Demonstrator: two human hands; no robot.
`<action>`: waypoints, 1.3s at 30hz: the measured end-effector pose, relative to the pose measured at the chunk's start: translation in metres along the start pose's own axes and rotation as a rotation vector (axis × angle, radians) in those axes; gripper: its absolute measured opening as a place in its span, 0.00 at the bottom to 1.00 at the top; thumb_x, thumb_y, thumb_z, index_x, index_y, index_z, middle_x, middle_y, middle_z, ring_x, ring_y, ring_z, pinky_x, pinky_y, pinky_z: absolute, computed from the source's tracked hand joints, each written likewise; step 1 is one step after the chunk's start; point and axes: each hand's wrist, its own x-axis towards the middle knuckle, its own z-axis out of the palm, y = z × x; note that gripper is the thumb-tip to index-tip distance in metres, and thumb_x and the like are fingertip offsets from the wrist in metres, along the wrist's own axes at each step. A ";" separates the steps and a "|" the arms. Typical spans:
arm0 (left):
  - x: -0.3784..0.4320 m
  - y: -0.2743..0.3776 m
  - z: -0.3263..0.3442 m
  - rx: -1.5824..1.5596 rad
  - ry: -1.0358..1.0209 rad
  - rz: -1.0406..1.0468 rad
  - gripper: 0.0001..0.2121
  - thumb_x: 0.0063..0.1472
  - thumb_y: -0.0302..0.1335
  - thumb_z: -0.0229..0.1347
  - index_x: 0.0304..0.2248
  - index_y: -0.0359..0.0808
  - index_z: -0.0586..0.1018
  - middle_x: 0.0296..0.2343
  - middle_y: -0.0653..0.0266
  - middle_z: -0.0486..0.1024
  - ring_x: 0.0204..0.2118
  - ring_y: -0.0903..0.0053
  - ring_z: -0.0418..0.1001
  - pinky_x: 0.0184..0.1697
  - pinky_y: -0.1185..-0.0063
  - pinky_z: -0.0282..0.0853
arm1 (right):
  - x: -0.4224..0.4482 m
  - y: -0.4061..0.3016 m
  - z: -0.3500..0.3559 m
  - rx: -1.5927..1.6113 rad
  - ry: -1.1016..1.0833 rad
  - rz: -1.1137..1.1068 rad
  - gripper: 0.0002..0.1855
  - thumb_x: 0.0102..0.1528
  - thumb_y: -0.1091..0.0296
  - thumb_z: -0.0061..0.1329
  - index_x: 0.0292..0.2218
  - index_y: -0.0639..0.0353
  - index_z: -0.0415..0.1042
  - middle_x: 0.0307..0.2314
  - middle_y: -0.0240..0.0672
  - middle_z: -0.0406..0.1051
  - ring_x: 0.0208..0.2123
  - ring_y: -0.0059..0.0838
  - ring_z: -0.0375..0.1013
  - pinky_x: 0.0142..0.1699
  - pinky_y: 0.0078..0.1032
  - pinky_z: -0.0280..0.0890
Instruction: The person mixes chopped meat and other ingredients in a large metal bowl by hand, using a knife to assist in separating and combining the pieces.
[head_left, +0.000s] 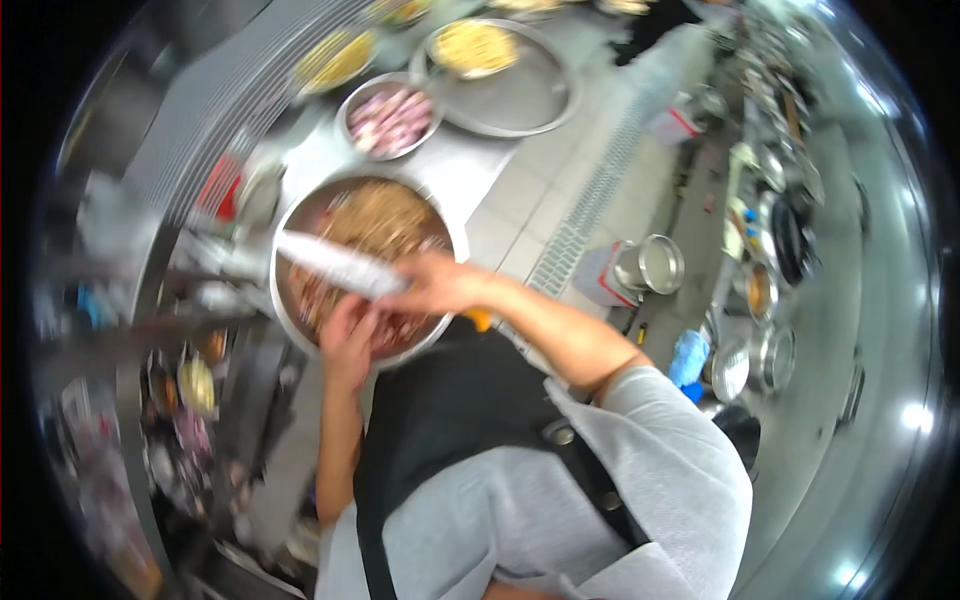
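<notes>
My right hand grips a knife with a broad pale blade. Its orange handle end shows past the wrist. The blade slants over a large round metal bowl, tip towards the bowl's far left rim. Below the blade, my left hand reaches over the near side of the bowl, fingertips close to the knife; blur hides whether they touch it or hold anything. Inside the bowl lies reddish-brown food, probably meat, with a brown, grainy mass on top.
Beyond the bowl, a smaller bowl holds pinkish pieces. A wide metal tray carries a bowl of yellow strips. A drain grate crosses the tiled floor. Right stand a metal pot and a pan-laden counter; left, blurred food containers.
</notes>
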 end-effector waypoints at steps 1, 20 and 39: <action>0.003 -0.006 -0.004 -0.021 -0.036 0.044 0.19 0.68 0.22 0.55 0.56 0.28 0.71 0.48 0.60 0.76 0.48 0.76 0.75 0.54 0.76 0.70 | 0.001 0.010 0.004 0.000 0.064 -0.098 0.25 0.58 0.44 0.59 0.43 0.60 0.80 0.33 0.46 0.78 0.35 0.39 0.79 0.43 0.36 0.72; 0.004 -0.003 0.001 -0.025 0.017 0.071 0.20 0.66 0.17 0.55 0.56 0.26 0.70 0.48 0.55 0.76 0.51 0.71 0.76 0.57 0.76 0.72 | -0.025 0.012 0.009 -0.016 0.235 -0.049 0.23 0.54 0.61 0.62 0.48 0.62 0.75 0.35 0.43 0.79 0.36 0.39 0.78 0.45 0.35 0.73; 0.001 0.008 0.007 -0.046 -0.124 0.120 0.16 0.66 0.16 0.55 0.53 0.30 0.75 0.42 0.66 0.78 0.45 0.84 0.75 0.50 0.82 0.72 | -0.013 -0.031 0.001 0.201 0.033 0.111 0.19 0.61 0.59 0.61 0.46 0.64 0.78 0.35 0.32 0.78 0.39 0.21 0.74 0.48 0.24 0.69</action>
